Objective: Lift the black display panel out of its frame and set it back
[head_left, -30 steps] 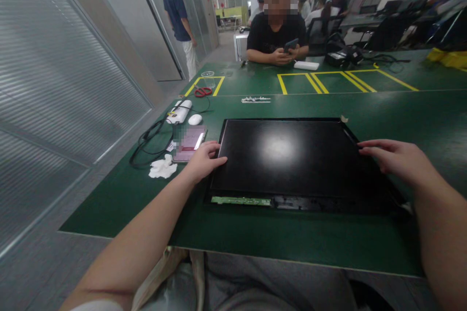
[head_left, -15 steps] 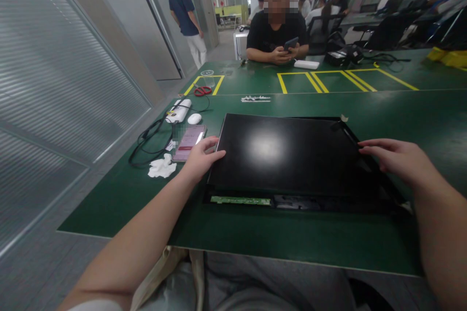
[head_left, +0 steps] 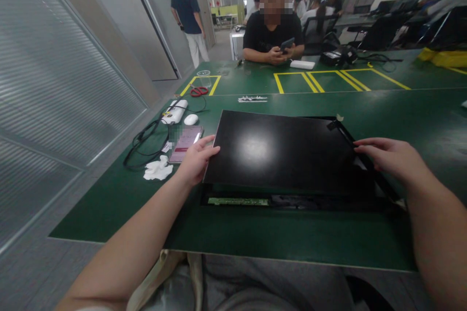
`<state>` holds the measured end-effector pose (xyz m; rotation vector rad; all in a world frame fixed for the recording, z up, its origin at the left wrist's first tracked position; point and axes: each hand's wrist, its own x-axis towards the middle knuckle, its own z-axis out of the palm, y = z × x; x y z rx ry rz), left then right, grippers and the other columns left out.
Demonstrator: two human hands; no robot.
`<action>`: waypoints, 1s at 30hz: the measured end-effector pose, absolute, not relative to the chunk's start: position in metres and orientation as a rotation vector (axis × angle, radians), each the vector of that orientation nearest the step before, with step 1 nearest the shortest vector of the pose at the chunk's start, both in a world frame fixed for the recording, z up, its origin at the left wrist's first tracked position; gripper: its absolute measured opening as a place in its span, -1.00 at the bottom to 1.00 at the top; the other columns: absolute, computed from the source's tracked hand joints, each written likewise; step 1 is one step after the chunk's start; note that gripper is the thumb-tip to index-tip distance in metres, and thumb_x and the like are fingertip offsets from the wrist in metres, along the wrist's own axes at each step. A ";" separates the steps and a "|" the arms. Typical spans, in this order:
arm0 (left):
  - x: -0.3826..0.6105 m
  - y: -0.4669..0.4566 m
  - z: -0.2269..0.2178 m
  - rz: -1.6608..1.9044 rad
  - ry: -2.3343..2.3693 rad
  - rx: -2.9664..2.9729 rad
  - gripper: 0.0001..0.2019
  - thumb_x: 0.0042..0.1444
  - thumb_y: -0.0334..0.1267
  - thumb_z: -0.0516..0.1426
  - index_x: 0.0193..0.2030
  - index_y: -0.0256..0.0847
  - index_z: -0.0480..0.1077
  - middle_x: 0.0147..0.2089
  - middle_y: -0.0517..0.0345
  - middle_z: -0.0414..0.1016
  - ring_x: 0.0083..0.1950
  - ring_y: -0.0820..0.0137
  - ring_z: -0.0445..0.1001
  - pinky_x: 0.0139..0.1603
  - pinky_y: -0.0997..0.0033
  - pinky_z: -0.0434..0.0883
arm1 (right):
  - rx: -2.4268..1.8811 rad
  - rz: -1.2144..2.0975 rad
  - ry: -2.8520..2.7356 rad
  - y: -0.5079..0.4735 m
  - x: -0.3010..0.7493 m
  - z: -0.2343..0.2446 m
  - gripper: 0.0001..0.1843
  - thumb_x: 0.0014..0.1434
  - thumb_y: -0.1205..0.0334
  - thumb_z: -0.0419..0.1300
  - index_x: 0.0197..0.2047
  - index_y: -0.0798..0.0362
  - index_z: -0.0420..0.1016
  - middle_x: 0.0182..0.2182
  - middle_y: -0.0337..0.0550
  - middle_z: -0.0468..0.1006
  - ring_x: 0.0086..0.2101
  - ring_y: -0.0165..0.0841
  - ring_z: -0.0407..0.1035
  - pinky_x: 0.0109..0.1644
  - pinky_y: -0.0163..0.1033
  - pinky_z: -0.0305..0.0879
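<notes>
A large black display panel (head_left: 284, 153) is tilted up out of its black frame (head_left: 379, 184) on the green table (head_left: 255, 233). My left hand (head_left: 195, 160) grips the panel's left edge, fingers closed around it. My right hand (head_left: 392, 158) rests on the panel's right edge, fingers curled over it. A green circuit strip (head_left: 239, 201) shows along the frame's near edge, below the raised panel.
To the left lie a phone (head_left: 184, 137), a white tissue (head_left: 157, 169), a black cable (head_left: 140, 146), a white mouse (head_left: 190, 119) and red scissors (head_left: 199, 91). A person in black (head_left: 272, 34) sits across holding a phone; another person (head_left: 188, 9) stands by the wall.
The panel has lifted out of the frame, its far and left sides rising. Both hands stayed on its edges. The standing person walked closer.
</notes>
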<state>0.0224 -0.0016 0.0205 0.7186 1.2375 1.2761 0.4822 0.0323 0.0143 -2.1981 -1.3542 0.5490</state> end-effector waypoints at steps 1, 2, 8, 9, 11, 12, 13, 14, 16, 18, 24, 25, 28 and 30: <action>0.023 -0.002 0.022 1.279 1.233 0.703 -0.49 -0.10 -0.51 0.30 0.06 -0.26 0.43 -0.34 0.13 0.68 -0.42 0.32 0.62 -0.37 0.38 0.57 | -2.199 0.546 -1.360 0.033 0.483 0.013 -0.52 -0.08 -0.04 0.25 -0.12 -0.03 0.71 -0.48 -0.20 0.59 -0.57 -0.33 0.34 -0.30 -0.09 0.33; 0.024 -0.002 0.023 1.280 1.230 0.694 -0.50 -0.10 -0.52 0.29 0.05 -0.27 0.43 -0.35 0.14 0.67 -0.43 0.33 0.62 -0.40 0.40 0.56 | -2.199 0.541 -1.368 0.033 0.484 0.013 -0.52 -0.07 -0.04 0.25 -0.12 -0.03 0.71 -0.50 -0.21 0.57 -0.58 -0.33 0.33 -0.29 -0.08 0.33; 0.026 -0.003 0.024 1.261 1.239 0.698 -0.55 -0.11 -0.53 0.27 -0.01 -0.25 0.42 -0.38 0.18 0.64 -0.48 0.34 0.59 -0.48 0.41 0.55 | -2.190 0.512 -1.392 0.032 0.482 0.016 -0.53 -0.06 -0.04 0.24 -0.13 -0.02 0.71 -0.61 -0.23 0.49 -0.59 -0.31 0.33 -0.30 -0.08 0.33; 0.025 -0.003 0.024 1.261 1.246 0.702 -0.55 -0.12 -0.53 0.27 -0.03 -0.25 0.42 -0.39 0.18 0.63 -0.48 0.35 0.59 -0.49 0.42 0.54 | -2.197 0.507 -1.391 0.032 0.482 0.016 -0.53 -0.06 -0.03 0.24 -0.13 -0.02 0.71 -0.60 -0.23 0.50 -0.59 -0.31 0.33 -0.31 -0.09 0.33; 0.024 -0.002 0.021 1.254 1.265 0.721 -0.55 -0.15 -0.52 0.28 -0.05 -0.25 0.42 -0.39 0.18 0.63 -0.49 0.35 0.58 -0.51 0.44 0.51 | -2.209 0.499 -1.387 0.032 0.481 0.016 -0.55 -0.06 -0.02 0.24 -0.14 -0.03 0.71 -0.54 -0.21 0.55 -0.60 -0.33 0.33 -0.32 -0.10 0.35; 0.024 -0.002 0.020 1.249 1.275 0.735 -0.55 -0.16 -0.51 0.29 -0.06 -0.24 0.42 -0.39 0.18 0.63 -0.49 0.36 0.57 -0.52 0.45 0.50 | -2.211 0.493 -1.386 0.033 0.482 0.015 -0.56 -0.06 -0.02 0.24 -0.14 -0.04 0.71 -0.50 -0.20 0.59 -0.59 -0.34 0.34 -0.32 -0.10 0.36; 0.023 -0.002 0.018 1.242 1.285 0.749 -0.55 -0.18 -0.51 0.29 -0.08 -0.23 0.41 -0.39 0.18 0.62 -0.49 0.36 0.57 -0.52 0.46 0.48 | -2.210 0.485 -1.387 0.033 0.482 0.014 -0.56 -0.06 -0.02 0.24 -0.14 -0.04 0.72 -0.46 -0.18 0.62 -0.58 -0.33 0.36 -0.33 -0.10 0.37; 0.022 -0.001 0.017 1.233 1.295 0.761 -0.56 -0.19 -0.50 0.30 -0.09 -0.22 0.41 -0.39 0.19 0.62 -0.49 0.35 0.56 -0.52 0.46 0.47 | -2.208 0.481 -1.392 0.034 0.483 0.013 -0.56 -0.05 -0.03 0.25 -0.14 -0.04 0.72 -0.43 -0.17 0.64 -0.57 -0.32 0.38 -0.33 -0.11 0.38; 0.021 -0.001 0.014 1.215 1.321 0.777 -0.56 -0.20 -0.47 0.32 -0.11 -0.20 0.40 -0.40 0.19 0.62 -0.49 0.35 0.56 -0.53 0.45 0.46 | -2.211 0.479 -1.406 0.034 0.485 0.012 -0.55 -0.03 -0.04 0.25 -0.12 -0.04 0.72 -0.39 -0.15 0.66 -0.54 -0.30 0.42 -0.33 -0.11 0.40; 0.020 -0.001 0.013 1.199 1.340 0.795 -0.56 -0.21 -0.45 0.33 -0.13 -0.18 0.39 -0.39 0.20 0.62 -0.49 0.34 0.56 -0.51 0.44 0.46 | -2.229 0.477 -1.419 0.035 0.486 0.011 -0.55 -0.01 -0.04 0.25 -0.10 -0.04 0.72 -0.38 -0.15 0.66 -0.53 -0.31 0.42 -0.30 -0.10 0.41; 0.018 -0.001 0.011 1.186 1.367 0.879 -0.56 -0.24 -0.37 0.38 -0.16 -0.17 0.42 -0.35 0.16 0.64 -0.36 0.25 0.63 -0.32 0.31 0.54 | -2.212 0.477 -1.440 0.037 0.490 0.009 -0.53 -0.02 -0.07 0.24 -0.11 -0.04 0.72 -0.37 -0.15 0.67 -0.49 -0.28 0.44 -0.29 -0.09 0.41; 0.017 0.000 0.010 1.189 1.369 0.897 -0.55 -0.25 -0.35 0.40 -0.15 -0.18 0.43 -0.33 0.14 0.66 -0.32 0.22 0.64 -0.25 0.26 0.56 | -2.210 0.476 -1.438 0.037 0.490 0.009 -0.52 -0.02 -0.07 0.24 -0.11 -0.04 0.72 -0.37 -0.15 0.66 -0.50 -0.28 0.43 -0.29 -0.09 0.41; 0.013 0.002 0.006 1.236 1.373 1.008 -0.52 -0.27 -0.26 0.44 -0.13 -0.21 0.50 -0.16 0.01 0.69 -0.09 0.11 0.66 0.03 0.09 0.56 | -2.237 0.478 -1.432 0.036 0.488 0.011 -0.52 -0.01 -0.07 0.24 -0.09 -0.04 0.72 -0.37 -0.17 0.66 -0.50 -0.31 0.41 -0.27 -0.10 0.40; 0.010 0.004 0.004 1.274 1.422 1.130 -0.52 -0.26 -0.19 0.45 -0.13 -0.22 0.55 0.05 -0.10 0.65 0.14 0.01 0.59 0.21 0.00 0.48 | -2.242 0.488 -1.428 0.035 0.487 0.012 -0.53 -0.01 -0.05 0.24 -0.09 -0.04 0.72 -0.34 -0.15 0.66 -0.48 -0.31 0.42 -0.28 -0.11 0.39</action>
